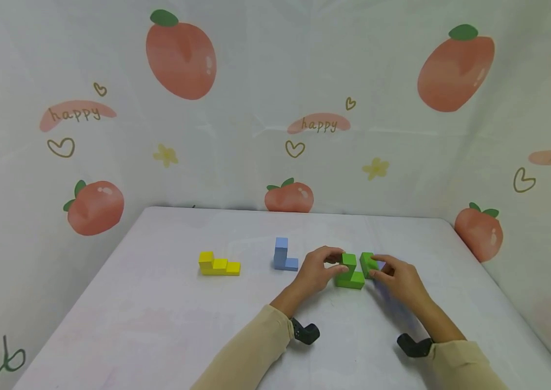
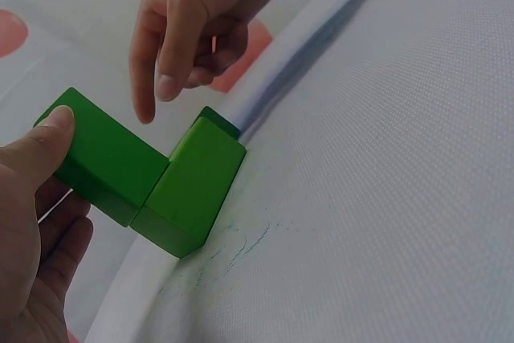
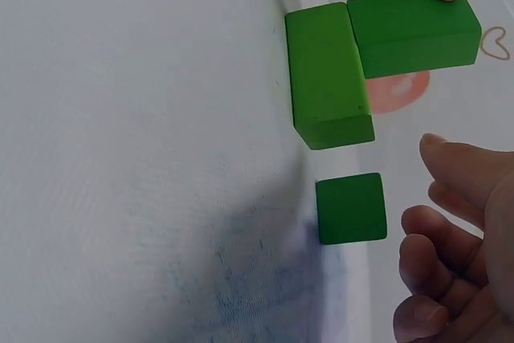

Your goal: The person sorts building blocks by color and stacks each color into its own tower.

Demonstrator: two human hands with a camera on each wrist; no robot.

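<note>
Green blocks form an L: an upright block (image 1: 349, 261) stands at one end of a flat-lying block (image 1: 351, 281). My left hand (image 1: 315, 269) grips the upright block, its thumb (image 2: 55, 130) pressed on one face and fingers behind. Just right of the L, a separate green block (image 1: 367, 263) lies on the table; its square end (image 3: 351, 208) shows in the right wrist view. Close beside that block is my right hand (image 1: 402, 279). Its fingers are loosely bent, and a gap separates them from the block in the right wrist view. Nothing is in that hand.
On the white table (image 1: 236, 330) a blue L-shaped piece (image 1: 281, 254) stands left of my left hand. Farther left lies a yellow stepped piece (image 1: 220, 266). A printed white cloth (image 1: 236, 135) hangs behind and at the sides. Black wrist cameras (image 1: 307, 332) sit at both cuffs.
</note>
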